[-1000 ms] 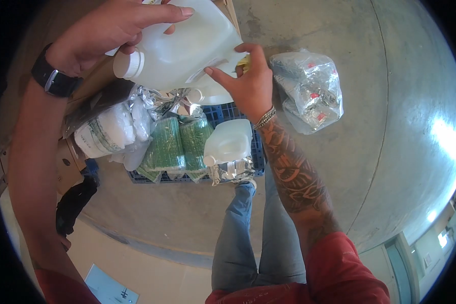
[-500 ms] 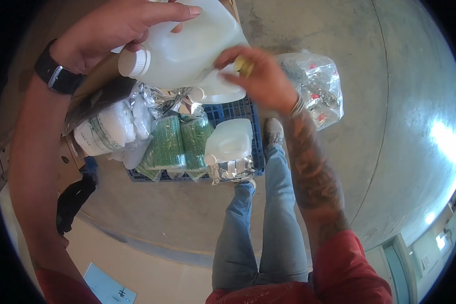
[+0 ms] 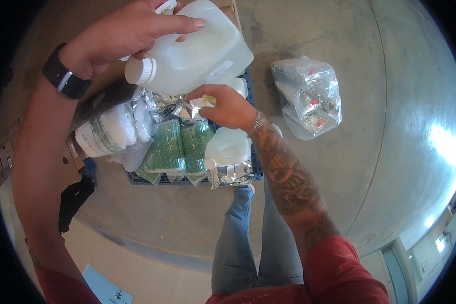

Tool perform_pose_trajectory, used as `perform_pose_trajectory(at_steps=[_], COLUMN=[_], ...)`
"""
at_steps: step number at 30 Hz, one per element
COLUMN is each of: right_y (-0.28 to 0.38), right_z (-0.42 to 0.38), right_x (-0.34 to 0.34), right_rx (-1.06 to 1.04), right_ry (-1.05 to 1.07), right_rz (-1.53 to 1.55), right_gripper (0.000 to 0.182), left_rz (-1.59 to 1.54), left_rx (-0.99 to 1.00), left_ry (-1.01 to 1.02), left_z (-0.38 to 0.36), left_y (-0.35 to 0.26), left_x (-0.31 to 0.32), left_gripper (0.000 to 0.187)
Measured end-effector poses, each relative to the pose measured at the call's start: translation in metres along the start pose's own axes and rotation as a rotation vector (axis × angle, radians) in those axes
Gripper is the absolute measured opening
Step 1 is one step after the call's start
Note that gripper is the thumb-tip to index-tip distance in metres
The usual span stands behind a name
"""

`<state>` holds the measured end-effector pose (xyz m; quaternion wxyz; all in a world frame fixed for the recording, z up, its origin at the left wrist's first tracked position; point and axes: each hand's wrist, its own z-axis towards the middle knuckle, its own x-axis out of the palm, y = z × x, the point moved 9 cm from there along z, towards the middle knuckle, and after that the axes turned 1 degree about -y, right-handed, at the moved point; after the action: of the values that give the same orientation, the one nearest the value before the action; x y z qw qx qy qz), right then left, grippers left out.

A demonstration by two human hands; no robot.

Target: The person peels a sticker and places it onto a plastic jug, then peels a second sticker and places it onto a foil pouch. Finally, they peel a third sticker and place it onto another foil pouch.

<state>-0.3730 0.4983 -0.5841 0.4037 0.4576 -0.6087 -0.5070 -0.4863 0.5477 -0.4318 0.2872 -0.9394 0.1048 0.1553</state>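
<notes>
My left hand (image 3: 157,25) grips a large translucent plastic jug (image 3: 197,50) near its handle, holding it tilted so the white cap points left. A whitish strip with yellowish print (image 3: 166,7) shows by the fingers of that hand. On the jug's lower side is a narrow pale label (image 3: 218,72). Just below the jug, my right hand (image 3: 225,106) is closed on a small white-and-yellow piece (image 3: 203,102), whose exact kind I cannot make out. Beneath it, a smaller translucent jug (image 3: 229,144) lies on a silvery foil pack (image 3: 231,174).
A blue plastic pallet (image 3: 257,169) carries green wrapped bundles (image 3: 169,147), white plastic-wrapped packs (image 3: 104,131) and another jug partly hidden. To the right, a clear bag with red bits (image 3: 311,99) rests on the concrete floor (image 3: 349,167). My legs (image 3: 235,238) stand close to the pallet.
My right hand has moved down and left, away from the jug's side, with the white-and-yellow piece. The label now shows uncovered on the jug. My left hand has shifted slightly right.
</notes>
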Motion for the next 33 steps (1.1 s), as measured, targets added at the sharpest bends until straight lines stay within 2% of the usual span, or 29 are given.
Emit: perform_pose_trajectory(at_steps=[2,5,7,8,9,11,12,14,16,17,18,19,20,21,23,28,33], right_y=[-0.002,0.007,-0.011,-0.037,-0.065,-0.08,-0.082,-0.08,-0.094,-0.109,-0.12,-0.126,-0.132,-0.133,-0.148,-0.152,-0.157], right_z=[-0.007,-0.019,-0.008,-0.005,-0.017,-0.042,-0.056,-0.09,-0.134,-0.162,-0.188,-0.212,-0.235,-0.252,-0.292,-0.33,-0.323], right_x=[-0.007,-0.021,-0.067,-0.096,-0.128,-0.166,-0.175,-0.171,-0.164,-0.161,-0.156,-0.149,-0.14,-0.137,-0.126,-0.105,-0.091], right_rx=[-0.057,-0.143,-0.029,0.014,0.077,0.095,0.091,0.215,0.329,0.418,0.504,0.555,0.608,0.611,0.763,0.83,0.824], right_ry=[-0.037,0.044,-0.222,-0.372,-0.705,-0.9,-0.901,-0.762,-0.709,-0.705,-0.703,-0.75,-0.793,-0.801,-0.849,-0.858,-0.793], right_rz=[-0.031,0.102,0.369,0.304,0.368,0.357,0.354,0.037,0.004,0.04,0.079,0.244,0.411,0.411,0.415,0.408,0.315], right_gripper=[0.028,0.022,0.015,0.015,0.023,0.03,0.03,0.035,0.029,0.029,0.029,0.03,0.031,0.031,0.029,0.027,0.024], left_rz=[0.027,0.035,0.285,0.287,0.272,0.26,0.233,0.201,0.226,0.226,0.362,0.498,0.502,0.485,0.466,0.513,0.498], left_rx=[-0.026,0.023,0.251,0.253,0.238,0.228,0.219,0.212,0.406,0.412,0.313,0.215,0.223,0.262,0.302,0.403,0.341], left_ry=[-0.026,0.021,-0.079,-0.081,-0.056,-0.035,0.017,0.067,0.144,0.143,0.176,0.21,0.214,0.22,0.236,0.284,0.391], left_z=[0.0,0.004,0.003,0.002,0.001,-0.002,-0.003,-0.007,-0.018,-0.029,-0.038,-0.046,-0.053,-0.06,-0.068,-0.087,-0.111], left_y=[0.004,0.012,0.006,0.008,0.01,0.012,0.014,0.025,0.021,0.017,0.021,0.028,0.03,0.034,0.039,0.034,0.04], left_x=[-0.003,-0.006,-0.013,-0.013,-0.012,-0.008,-0.001,0.015,0.041,0.048,0.059,0.067,0.073,0.078,0.082,0.092,0.109], left_gripper=[0.025,0.027,0.041,0.041,0.04,0.04,0.04,0.041,0.045,0.045,0.048,0.051,0.051,0.052,0.053,0.059,0.061])
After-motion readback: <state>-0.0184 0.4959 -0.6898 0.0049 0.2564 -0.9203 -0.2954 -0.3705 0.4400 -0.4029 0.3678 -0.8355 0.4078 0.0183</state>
